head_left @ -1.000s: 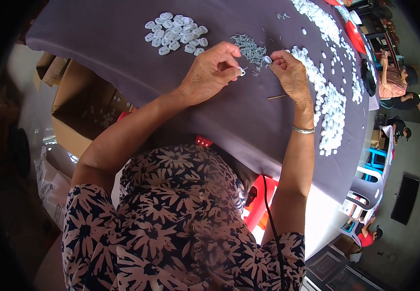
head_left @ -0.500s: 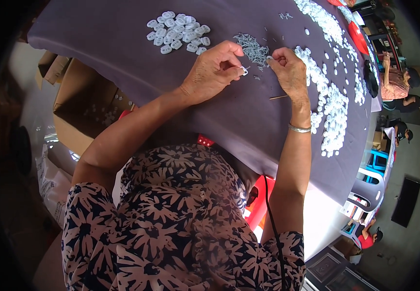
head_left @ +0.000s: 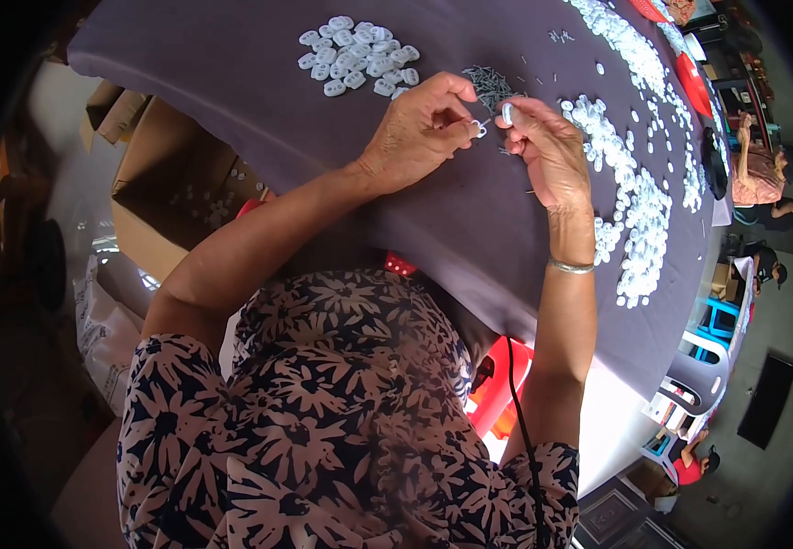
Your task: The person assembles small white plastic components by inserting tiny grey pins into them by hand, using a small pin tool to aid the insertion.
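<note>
My left hand (head_left: pixel 426 128) is closed in a pinch on a small white plastic piece (head_left: pixel 480 130) with a loop-like end. A thin grey bit stands out from that piece, too small to make out for certain. Just to the right, my right hand (head_left: pixel 547 146) holds a white oval plastic cap (head_left: pixel 507 114) between thumb and fingers. The two pieces are close but apart. Behind the hands lies a heap of small grey metal pieces (head_left: pixel 490 84), like springs or pins, partly covered by my fingers.
White oval pieces with holes (head_left: pixel 360 53) are piled at the far left of the dark-clothed table (head_left: pixel 250 82). Many loose white pieces (head_left: pixel 643 229) spread along the right. An open cardboard box (head_left: pixel 163 174) stands left below the table edge. Other people (head_left: pixel 758 174) sit at the far right.
My right hand has lifted slightly and turned, bringing the white cap upright and nearer the left hand's piece. The left hand keeps its pinch. The whole view has shifted a little.
</note>
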`<state>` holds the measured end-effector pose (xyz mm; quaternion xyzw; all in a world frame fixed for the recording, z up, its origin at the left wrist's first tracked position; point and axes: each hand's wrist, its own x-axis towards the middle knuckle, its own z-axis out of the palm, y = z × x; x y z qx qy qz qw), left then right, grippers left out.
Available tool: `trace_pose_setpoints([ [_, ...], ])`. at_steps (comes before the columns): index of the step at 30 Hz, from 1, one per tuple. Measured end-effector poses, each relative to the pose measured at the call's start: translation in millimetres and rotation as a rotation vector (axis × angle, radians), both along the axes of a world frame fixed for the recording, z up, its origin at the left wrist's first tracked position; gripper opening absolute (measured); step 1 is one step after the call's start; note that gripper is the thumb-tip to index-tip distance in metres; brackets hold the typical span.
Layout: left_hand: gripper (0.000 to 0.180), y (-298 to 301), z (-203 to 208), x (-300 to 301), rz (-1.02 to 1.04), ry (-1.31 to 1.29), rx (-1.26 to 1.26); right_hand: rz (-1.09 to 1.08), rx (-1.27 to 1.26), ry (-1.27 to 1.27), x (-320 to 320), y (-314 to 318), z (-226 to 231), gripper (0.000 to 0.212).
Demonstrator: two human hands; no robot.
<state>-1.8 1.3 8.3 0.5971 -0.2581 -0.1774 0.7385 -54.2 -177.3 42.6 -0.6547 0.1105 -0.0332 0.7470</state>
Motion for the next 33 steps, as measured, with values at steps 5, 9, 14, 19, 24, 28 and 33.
trace_pose_setpoints([
  [5,0.027,1,1,0,-0.005,-0.01,0.016,0.032,-0.076,0.005,-1,1,-5,0.017],
  [9,0.028,1,0,0,-0.01,-0.025,-0.012,0.039,-0.073,-0.031,-2,7,-2,0.016],
  [14,0.029,1,-2,1,-0.011,-0.04,-0.016,0.006,-0.241,-0.15,-4,13,-2,0.014],
  [19,0.029,2,-7,3,-0.029,-0.108,0.027,-0.002,-0.345,-0.163,-3,13,-2,0.014],
  [24,0.03,0,-7,3,-0.023,-0.119,0.042,-0.001,-0.436,-0.161,-5,13,0,0.014],
  [28,0.03,3,-8,3,-0.021,-0.115,0.032,0.01,-0.535,-0.177,-5,18,1,0.013],
  [33,0.03,2,-7,2,-0.011,-0.132,0.055,0.024,-0.58,-0.216,-5,17,-2,0.012],
])
